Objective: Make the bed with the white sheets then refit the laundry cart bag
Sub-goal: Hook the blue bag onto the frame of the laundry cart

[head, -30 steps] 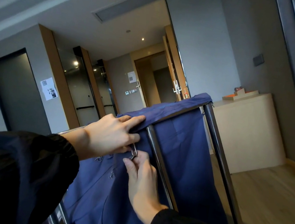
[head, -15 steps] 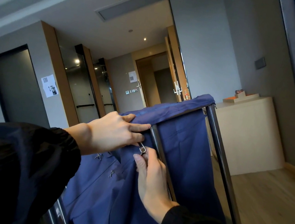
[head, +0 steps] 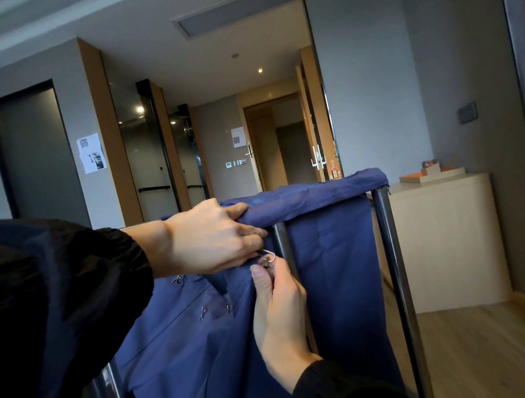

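Laundry cart bag point(head: 310, 276), blue fabric, hangs on the steel cart frame point(head: 391, 272), top hem folded over the rail between two upright posts. Left hand point(head: 212, 239) clamps the hem at the near post, fingers curled over the fold. Right hand point(head: 278, 302) just below, thumb and fingers pinched on a small metal hook point(head: 268, 257) at the bag's edge. Spare hooks point(head: 203, 311) dangle lower.

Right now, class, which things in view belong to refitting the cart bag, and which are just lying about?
Job in hand: blue laundry bag, gripped by the left hand; metal clip, pinched by the right hand; cart frame.
Lying about: white cabinet; orange tray on it; paper notice on the wall.
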The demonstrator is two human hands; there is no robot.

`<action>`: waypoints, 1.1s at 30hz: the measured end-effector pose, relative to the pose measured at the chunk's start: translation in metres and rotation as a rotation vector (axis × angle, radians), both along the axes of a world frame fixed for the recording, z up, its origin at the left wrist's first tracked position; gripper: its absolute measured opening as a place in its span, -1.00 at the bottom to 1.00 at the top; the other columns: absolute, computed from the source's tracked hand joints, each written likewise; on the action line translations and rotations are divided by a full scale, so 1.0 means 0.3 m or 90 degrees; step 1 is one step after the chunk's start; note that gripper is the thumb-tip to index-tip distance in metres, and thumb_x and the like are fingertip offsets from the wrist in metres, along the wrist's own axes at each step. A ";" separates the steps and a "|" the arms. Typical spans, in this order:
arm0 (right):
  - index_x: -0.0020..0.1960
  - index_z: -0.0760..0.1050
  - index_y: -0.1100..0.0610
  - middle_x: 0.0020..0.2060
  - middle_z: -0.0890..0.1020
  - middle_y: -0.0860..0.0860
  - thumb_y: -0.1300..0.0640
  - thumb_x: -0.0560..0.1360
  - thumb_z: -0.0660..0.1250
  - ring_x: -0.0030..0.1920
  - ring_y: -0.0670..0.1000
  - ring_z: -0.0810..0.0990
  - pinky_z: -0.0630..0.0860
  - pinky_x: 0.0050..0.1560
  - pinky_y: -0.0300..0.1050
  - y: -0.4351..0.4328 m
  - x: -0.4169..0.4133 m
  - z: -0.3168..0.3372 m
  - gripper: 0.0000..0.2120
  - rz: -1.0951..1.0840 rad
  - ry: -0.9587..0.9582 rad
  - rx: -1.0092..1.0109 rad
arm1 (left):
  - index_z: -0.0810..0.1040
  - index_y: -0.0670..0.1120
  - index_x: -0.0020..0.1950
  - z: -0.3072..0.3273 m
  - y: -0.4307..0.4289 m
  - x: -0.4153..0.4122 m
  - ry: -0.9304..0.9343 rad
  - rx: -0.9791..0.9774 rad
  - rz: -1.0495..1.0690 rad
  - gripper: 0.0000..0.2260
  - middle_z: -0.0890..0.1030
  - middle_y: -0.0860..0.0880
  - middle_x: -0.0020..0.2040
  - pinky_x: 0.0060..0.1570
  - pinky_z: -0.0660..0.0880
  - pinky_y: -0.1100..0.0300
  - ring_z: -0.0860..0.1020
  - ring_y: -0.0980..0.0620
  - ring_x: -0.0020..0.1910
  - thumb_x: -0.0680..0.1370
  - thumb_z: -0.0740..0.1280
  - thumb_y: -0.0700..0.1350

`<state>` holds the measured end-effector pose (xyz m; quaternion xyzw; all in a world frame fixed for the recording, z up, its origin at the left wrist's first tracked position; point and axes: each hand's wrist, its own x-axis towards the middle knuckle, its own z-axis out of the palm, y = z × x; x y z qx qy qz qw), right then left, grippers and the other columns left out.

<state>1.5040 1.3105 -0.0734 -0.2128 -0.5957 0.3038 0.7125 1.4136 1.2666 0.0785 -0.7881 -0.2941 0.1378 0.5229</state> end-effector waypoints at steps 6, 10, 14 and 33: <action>0.03 0.53 0.20 -0.08 0.64 0.04 -0.09 0.50 0.16 -0.09 -0.01 0.55 0.47 -0.06 -0.07 -0.003 0.007 0.014 -0.62 0.012 0.002 0.000 | 0.57 -0.05 -0.04 -0.006 0.008 -0.005 -0.015 0.002 0.035 -0.54 0.65 0.02 -0.06 -0.44 0.52 0.05 0.58 -0.16 -0.07 0.60 -0.09 0.09; 0.09 0.52 0.19 -0.09 0.61 -0.03 0.02 0.57 0.23 -0.10 -0.13 0.51 0.40 -0.13 -0.41 -0.001 0.012 0.007 -0.75 0.023 0.008 -0.006 | 0.56 -0.03 -0.03 -0.007 0.008 -0.004 -0.019 0.005 0.035 -0.54 0.64 0.03 -0.06 -0.42 0.51 0.05 0.57 -0.14 -0.06 0.61 -0.10 0.10; 0.09 0.52 0.21 -0.10 0.60 -0.05 0.02 0.57 0.22 -0.10 -0.16 0.49 0.34 -0.14 -0.53 -0.005 0.010 0.000 -0.73 0.012 0.023 -0.005 | 0.57 -0.04 -0.06 -0.009 0.008 -0.004 -0.029 0.006 0.037 -0.56 0.64 0.03 -0.09 -0.42 0.52 0.05 0.57 -0.15 -0.08 0.61 -0.07 0.09; -0.11 0.51 -0.10 -0.36 0.58 -0.25 -0.03 0.49 0.26 -0.32 -0.21 0.50 0.42 -0.22 -0.24 0.043 0.005 0.013 -0.93 0.162 0.052 0.017 | 0.52 -0.05 -0.08 -0.004 0.011 -0.004 -0.088 -0.056 0.028 -0.58 0.57 -0.01 -0.15 -0.30 0.54 -0.02 0.53 -0.15 -0.10 0.61 -0.05 0.13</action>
